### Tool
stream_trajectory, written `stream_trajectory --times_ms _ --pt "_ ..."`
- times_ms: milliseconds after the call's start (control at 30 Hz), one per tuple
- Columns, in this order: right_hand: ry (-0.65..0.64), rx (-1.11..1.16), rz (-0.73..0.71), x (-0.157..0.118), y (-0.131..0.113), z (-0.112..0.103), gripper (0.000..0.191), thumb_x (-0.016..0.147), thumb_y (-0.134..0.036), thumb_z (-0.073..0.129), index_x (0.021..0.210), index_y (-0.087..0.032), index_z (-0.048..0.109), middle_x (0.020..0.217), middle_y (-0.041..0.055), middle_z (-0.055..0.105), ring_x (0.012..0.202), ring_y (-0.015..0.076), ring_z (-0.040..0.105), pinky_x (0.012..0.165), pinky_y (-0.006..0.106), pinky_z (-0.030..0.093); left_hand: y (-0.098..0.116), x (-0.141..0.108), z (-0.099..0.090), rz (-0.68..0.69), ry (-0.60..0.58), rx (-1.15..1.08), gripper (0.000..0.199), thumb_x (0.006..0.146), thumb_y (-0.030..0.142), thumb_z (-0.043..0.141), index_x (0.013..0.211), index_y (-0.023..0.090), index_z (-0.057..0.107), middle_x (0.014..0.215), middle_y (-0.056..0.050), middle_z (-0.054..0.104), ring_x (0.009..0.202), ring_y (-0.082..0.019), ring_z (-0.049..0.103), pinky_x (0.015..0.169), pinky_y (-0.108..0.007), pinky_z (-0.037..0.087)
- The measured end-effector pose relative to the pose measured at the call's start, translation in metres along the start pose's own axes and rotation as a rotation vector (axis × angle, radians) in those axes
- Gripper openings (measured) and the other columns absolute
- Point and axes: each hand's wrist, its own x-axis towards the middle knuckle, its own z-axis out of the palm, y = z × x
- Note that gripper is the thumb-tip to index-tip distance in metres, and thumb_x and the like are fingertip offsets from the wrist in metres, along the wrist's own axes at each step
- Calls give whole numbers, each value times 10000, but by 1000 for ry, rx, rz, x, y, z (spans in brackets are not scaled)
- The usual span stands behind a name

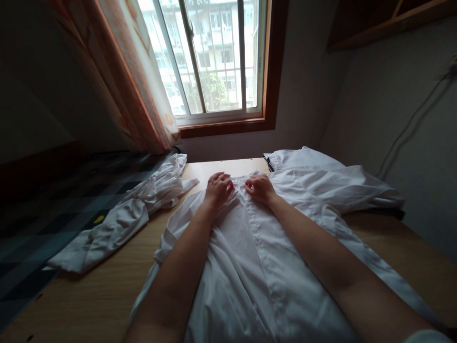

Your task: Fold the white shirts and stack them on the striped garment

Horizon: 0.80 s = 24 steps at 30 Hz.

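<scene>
A white button-up shirt [235,267] lies spread in front of me, its collar end away from me and its front placket running down the middle. Near the collar, my left hand [218,186] pinches the cloth on the left side of the front opening. Across a small gap, my right hand [260,187] has its fingers closed on the edge on the right side. Both forearms reach over the shirt, which is wrinkled along its left half. The fingertips partly hide the cloth they grip.
Under the shirt is a wooden tabletop [396,238]. A crumpled white garment [121,224] lies along its left edge, beside a dark checked cloth [32,238]. Folded white fabric [307,158] sits at the back right. Behind are a window [217,62] and a curtain [124,81].
</scene>
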Motion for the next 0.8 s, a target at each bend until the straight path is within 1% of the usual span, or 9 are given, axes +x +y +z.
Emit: stream_trajectory --times_ms 100,200,300,367,433,533,667,733,800 --pt "-29 143 -17 2 2 3 182 864 -246 604 745 -191 729 841 66 708 777 189 594 774 304 405 1 3 1 10 25 -13 168 910 201 546 911 203 715 1150 -111 712 1231 -279 543 1101 -453 370" --pt "-61 280 51 4 5 6 226 874 -272 583 720 -196 730 771 39 696 726 174 582 709 283 409 4 4 1 -20 32 7 199 934 202 499 933 194 698 1056 -122 717 1136 -282 575 1051 -444 399" --pt "-131 458 122 6 6 7 309 916 -304 512 737 -202 743 729 14 703 709 162 605 675 264 413 9 5 2 -96 54 44 205 944 230 489 925 194 689 994 -129 707 1072 -299 575 1012 -442 406" --pt "-154 566 151 7 7 8 352 936 -333 482 744 -201 747 732 10 717 720 158 629 681 253 424 14 5 4 -153 61 60 203 944 247 494 914 198 688 991 -132 702 1079 -313 560 1006 -447 399" --pt "-163 626 157 8 6 9 365 938 -377 488 759 -200 754 746 11 728 725 157 637 685 249 430 18 6 7 -191 59 62 203 943 252 494 906 202 687 1001 -134 699 1093 -321 546 1008 -452 391" --pt "-194 639 128 10 5 11 382 925 -471 530 775 -210 763 746 2 726 712 152 625 671 242 421 23 8 14 -219 63 51 203 937 248 488 902 211 684 1013 -135 693 1106 -324 531 1012 -458 378" --pt "-201 587 92 12 1 12 509 924 -594 508 706 -201 748 650 -6 669 652 141 587 628 241 377 24 12 22 -259 66 31 162 908 241 518 904 221 679 1024 -133 685 1127 -325 520 1037 -477 351" --pt "-182 539 96 12 -2 13 529 929 -603 497 682 -200 736 614 -12 641 619 131 561 605 240 347 23 13 24 -268 63 19 146 888 220 536 902 226 681 1025 -128 687 1132 -324 519 1048 -481 342" --pt "-150 489 99 13 -3 14 496 923 -569 526 652 -200 718 587 -18 616 593 124 529 591 242 323 23 13 24 -277 57 11 153 888 214 533 896 223 686 1024 -131 690 1134 -326 519 1053 -482 338"
